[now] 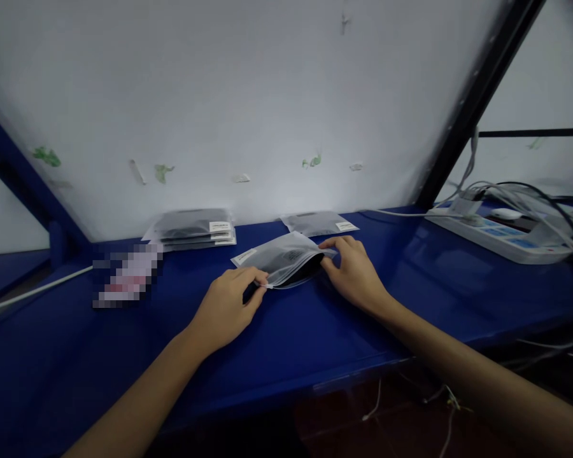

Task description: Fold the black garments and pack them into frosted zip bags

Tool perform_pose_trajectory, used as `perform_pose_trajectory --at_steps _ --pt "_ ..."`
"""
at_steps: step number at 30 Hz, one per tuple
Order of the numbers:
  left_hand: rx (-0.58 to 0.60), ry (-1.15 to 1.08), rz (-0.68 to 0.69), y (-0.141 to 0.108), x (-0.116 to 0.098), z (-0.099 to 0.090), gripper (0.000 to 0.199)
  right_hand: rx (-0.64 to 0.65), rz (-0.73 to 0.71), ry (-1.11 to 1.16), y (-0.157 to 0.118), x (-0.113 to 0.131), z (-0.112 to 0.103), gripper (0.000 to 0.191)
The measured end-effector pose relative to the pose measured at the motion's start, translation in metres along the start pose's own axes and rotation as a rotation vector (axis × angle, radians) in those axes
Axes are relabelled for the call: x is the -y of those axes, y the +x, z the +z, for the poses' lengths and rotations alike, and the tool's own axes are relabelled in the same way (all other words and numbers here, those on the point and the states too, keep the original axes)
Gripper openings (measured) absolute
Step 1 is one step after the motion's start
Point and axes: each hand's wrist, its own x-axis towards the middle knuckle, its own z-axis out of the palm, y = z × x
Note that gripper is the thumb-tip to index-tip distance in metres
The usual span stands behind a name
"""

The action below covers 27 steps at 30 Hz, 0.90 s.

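Note:
A frosted zip bag (pixel 279 254) with a white label lies on the blue table, its mouth gaping toward me and something dark showing inside. My left hand (pixel 229 308) pinches the near left corner of the mouth, at the zip slider. At the right end of the mouth, my right hand (pixel 353 270) grips the other corner between thumb and fingers. Behind the bag rests another labelled frosted bag (pixel 318 222), lying flat. A stack of similar bags (pixel 193 226) sits at the back left, labels facing me.
A blurred-out pinkish item (pixel 128 273) lies on the left of the blue table (pixel 286 356), near a white cable (pixel 38 289). At the right stands a large power strip (pixel 506 238) with tangled cables. A white wall (pixel 277 95) rises behind.

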Motion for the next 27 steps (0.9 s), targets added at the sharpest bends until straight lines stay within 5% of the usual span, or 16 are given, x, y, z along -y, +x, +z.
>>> perform_pose_trajectory --at_steps 9,17,27 --pt "-0.014 0.034 0.055 0.0 -0.001 0.001 0.011 -0.047 -0.279 -0.076 -0.009 0.014 -0.002 0.017" --pt "-0.029 0.163 0.098 0.002 -0.005 0.001 0.01 0.108 -0.716 -0.113 -0.016 0.06 0.002 0.015" --pt "-0.059 0.17 0.125 0.001 -0.008 0.003 0.011 0.074 -0.768 -0.076 -0.014 0.068 0.009 0.015"
